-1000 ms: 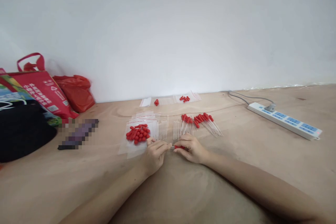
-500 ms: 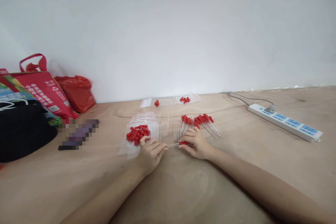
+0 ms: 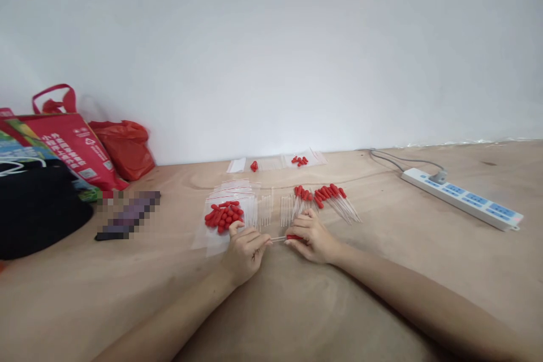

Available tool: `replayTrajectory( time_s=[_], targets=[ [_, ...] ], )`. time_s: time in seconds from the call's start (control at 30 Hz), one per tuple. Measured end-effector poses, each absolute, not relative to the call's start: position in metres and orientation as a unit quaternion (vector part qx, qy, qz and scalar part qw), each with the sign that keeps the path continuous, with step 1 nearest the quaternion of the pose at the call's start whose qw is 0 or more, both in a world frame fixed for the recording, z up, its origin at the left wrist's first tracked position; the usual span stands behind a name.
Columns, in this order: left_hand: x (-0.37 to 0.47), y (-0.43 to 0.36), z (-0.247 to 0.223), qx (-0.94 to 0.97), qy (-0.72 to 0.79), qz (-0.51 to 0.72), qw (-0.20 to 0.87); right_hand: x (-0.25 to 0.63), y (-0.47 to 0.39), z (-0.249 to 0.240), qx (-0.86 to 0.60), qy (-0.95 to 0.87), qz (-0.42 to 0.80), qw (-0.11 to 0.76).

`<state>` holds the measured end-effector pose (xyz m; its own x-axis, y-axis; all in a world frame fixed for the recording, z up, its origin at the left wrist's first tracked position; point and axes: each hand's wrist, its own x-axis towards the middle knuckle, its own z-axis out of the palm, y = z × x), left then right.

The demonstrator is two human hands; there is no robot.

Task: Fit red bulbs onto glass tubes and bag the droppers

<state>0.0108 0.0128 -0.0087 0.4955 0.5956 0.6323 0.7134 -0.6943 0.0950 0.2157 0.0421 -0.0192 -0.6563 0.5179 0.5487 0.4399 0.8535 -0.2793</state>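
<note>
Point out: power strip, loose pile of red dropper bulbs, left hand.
Power strip [image 3: 465, 194]: head view, middle of its socket face.
Pile of red dropper bulbs [image 3: 228, 219]: head view, a bulb mid-pile.
Left hand [image 3: 245, 253]: head view, back of the hand.

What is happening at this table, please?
A person holds a clear thin tube between the two hands: the left hand grips one end, and the right hand holds a red rubber bulb at the other. Beyond the left hand, a pile of loose red bulbs lies on clear plastic bags. Loose clear tubes lie beside it. Past the right hand are tubes with red bulbs on their ends.
</note>
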Motion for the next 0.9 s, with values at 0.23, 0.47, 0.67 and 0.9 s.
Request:
replayTrajectory(
  time_s=[0.23, 0.47, 0.67, 0.9],
  targets=[
    [0.014, 0.017, -0.01, -0.842, -0.412, -0.343, 0.053, 0.215, 0.048, -0.014, -0.271, -0.859, 0.186, 0.392],
    [0.011, 0.017, -0.007, -0.864, -0.387, -0.321, 0.003, 0.217, 0.057, -0.004, -0.322, -0.708, 0.371, 0.508],
    [0.007, 0.02, -0.013, -0.852, -0.429, -0.3, 0.0, 0.276, 0.094, 0.027, -0.379, -0.632, 0.401, 0.544],
    [0.009, 0.02, -0.01, -0.859, -0.436, -0.269, -0.011, 0.343, 0.111, 0.04, -0.553, -0.709, 0.264, 0.349]
  ],
)
